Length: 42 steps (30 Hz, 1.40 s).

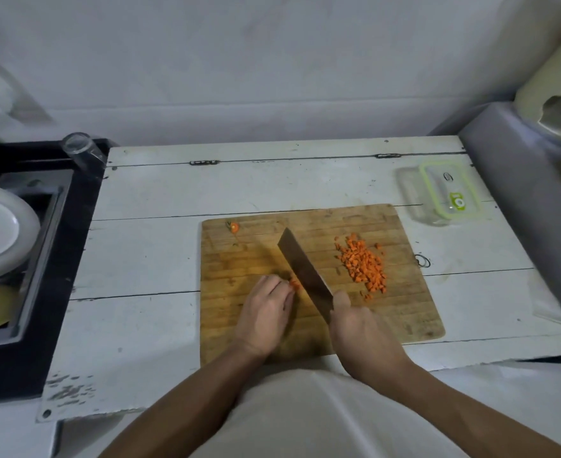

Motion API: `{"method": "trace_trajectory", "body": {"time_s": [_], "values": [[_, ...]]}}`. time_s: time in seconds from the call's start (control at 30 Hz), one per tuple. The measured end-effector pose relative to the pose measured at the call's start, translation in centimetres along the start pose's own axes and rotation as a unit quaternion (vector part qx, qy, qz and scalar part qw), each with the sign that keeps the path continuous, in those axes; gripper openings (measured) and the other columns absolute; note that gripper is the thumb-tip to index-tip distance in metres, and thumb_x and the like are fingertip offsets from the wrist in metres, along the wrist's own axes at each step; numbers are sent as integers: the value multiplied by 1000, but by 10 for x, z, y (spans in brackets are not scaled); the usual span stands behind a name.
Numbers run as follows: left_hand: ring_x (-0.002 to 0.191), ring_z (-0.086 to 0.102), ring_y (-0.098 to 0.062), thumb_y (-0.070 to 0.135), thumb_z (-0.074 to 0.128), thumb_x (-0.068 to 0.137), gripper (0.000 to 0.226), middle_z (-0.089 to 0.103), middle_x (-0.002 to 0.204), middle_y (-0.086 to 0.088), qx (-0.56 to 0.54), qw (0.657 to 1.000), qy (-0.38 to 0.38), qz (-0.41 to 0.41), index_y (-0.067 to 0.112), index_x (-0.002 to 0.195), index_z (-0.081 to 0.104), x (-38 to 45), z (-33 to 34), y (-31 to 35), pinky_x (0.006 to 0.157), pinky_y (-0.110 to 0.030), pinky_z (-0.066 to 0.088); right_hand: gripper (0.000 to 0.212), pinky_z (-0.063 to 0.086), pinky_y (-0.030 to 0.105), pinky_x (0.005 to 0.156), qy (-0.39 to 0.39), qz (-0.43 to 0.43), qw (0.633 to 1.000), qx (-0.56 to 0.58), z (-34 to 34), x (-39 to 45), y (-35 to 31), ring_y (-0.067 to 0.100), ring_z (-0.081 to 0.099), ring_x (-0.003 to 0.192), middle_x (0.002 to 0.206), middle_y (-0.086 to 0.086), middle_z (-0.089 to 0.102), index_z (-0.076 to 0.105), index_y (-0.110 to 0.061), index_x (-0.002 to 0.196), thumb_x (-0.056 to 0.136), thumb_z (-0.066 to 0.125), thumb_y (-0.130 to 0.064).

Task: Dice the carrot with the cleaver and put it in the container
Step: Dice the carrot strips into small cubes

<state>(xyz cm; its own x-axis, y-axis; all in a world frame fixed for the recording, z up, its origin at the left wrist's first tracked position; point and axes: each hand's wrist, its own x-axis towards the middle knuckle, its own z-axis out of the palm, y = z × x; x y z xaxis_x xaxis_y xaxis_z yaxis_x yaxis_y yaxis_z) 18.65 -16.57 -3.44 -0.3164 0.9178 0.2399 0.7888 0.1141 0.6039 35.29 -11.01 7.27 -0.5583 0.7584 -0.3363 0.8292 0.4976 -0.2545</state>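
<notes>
Wooden cutting board (401, 312) lies on white worktop (146, 259), near front edge, toward right half. Right hand (361, 335) grasps cleaver (300, 272) at handle; blade slants across board centre. Left hand (265, 309), fingers curled, holds small carrot piece (295, 285) just beside blade. Diced carrot pile (363, 264) on right part of board. Carrot top (235, 227) at board's far left corner. Container (449, 193) near worktop's far right corner, apart from board. Bare worktop left of board.

One head-worn wide-angle view looks steeply down from close above the left hand (265, 312) and right hand (360, 335).
</notes>
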Motion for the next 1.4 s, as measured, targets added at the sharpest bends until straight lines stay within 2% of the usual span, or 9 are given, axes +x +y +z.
{"method": "trace_trajectory", "body": {"time_s": [0.17, 0.37, 0.6, 0.67, 0.8, 0.93, 1.03, 1.2, 1.4], "values": [[95, 57, -14, 8, 67, 95, 10, 64, 99, 0, -1, 1000, -3, 0, 12, 100, 75, -1, 0, 1, 83, -31, 54, 19, 55, 45, 70, -39, 6, 999, -4, 6, -1, -5, 32, 67, 83, 90, 7, 68, 34, -23, 101, 96, 39, -6], [96, 57, -12, 9, 66, 96, 11, 64, 101, 2, 0, 1000, -10, 11, 13, 100, 75, 0, -2, 0, 85, -29, 53, 22, 39, 29, 59, -82, -16, 993, -86, -9, -13, 2, 24, 69, 82, 92, 4, 67, 38, -19, 107, 95, 44, -1], [95, 55, -13, 6, 66, 95, 10, 64, 101, 1, -7, 1000, -11, 13, 13, 98, 73, -1, 1, -3, 81, -32, 52, 14, 59, 41, 67, -4, -15, 999, -33, 8, 27, -22, 27, 71, 77, 87, 6, 69, 40, -18, 105, 100, 39, -5], [95, 58, -16, 6, 68, 94, 12, 67, 102, -1, 0, 1000, -5, 21, 11, 102, 75, -3, 1, -4, 82, -34, 53, 13, 57, 41, 67, -8, 5, 1000, -11, 6, 26, -16, 27, 69, 79, 88, 5, 68, 41, -20, 103, 100, 40, -7], [97, 56, -9, 8, 70, 94, 16, 69, 105, -1, -24, 999, 18, 18, 10, 108, 77, -7, -3, 2, 85, -22, 50, 10, 51, 41, 66, 13, 53, 998, 22, -6, 17, 9, 27, 64, 78, 86, 5, 65, 41, -21, 101, 102, 40, -11], [95, 55, -11, 9, 67, 97, 14, 65, 101, 0, -16, 1000, 16, 12, 10, 107, 76, -6, -3, -1, 82, -24, 50, 13, 46, 38, 60, 13, 6, 1000, -17, -6, 5, 7, 28, 62, 71, 82, 4, 64, 34, -24, 97, 102, 43, -15], [94, 55, -12, 11, 65, 97, 13, 62, 100, -1, -3, 1000, 7, -7, 10, 104, 75, -5, -1, -1, 80, -29, 53, 13, 50, 42, 62, -12, -23, 999, -23, -1, -3, 2, 29, 66, 76, 85, 5, 67, 35, -23, 100, 101, 44, -14], [95, 56, -14, 9, 66, 96, 9, 62, 99, -1, 0, 1000, 6, -26, 9, 98, 74, -4, 0, 1, 82, -30, 52, 30, 43, 39, 62, -64, -24, 997, -43, -3, -8, -4, 33, 66, 84, 90, 8, 66, 32, -19, 104, 90, 53, -3], [95, 55, -13, 6, 66, 95, 7, 61, 98, 0, -9, 1000, 9, -13, 9, 93, 72, -4, -1, 2, 83, -28, 52, 26, 39, 33, 61, -91, -45, 991, -93, -13, -16, -3, 28, 68, 86, 95, 6, 67, 33, -16, 108, 92, 46, 0]]}}
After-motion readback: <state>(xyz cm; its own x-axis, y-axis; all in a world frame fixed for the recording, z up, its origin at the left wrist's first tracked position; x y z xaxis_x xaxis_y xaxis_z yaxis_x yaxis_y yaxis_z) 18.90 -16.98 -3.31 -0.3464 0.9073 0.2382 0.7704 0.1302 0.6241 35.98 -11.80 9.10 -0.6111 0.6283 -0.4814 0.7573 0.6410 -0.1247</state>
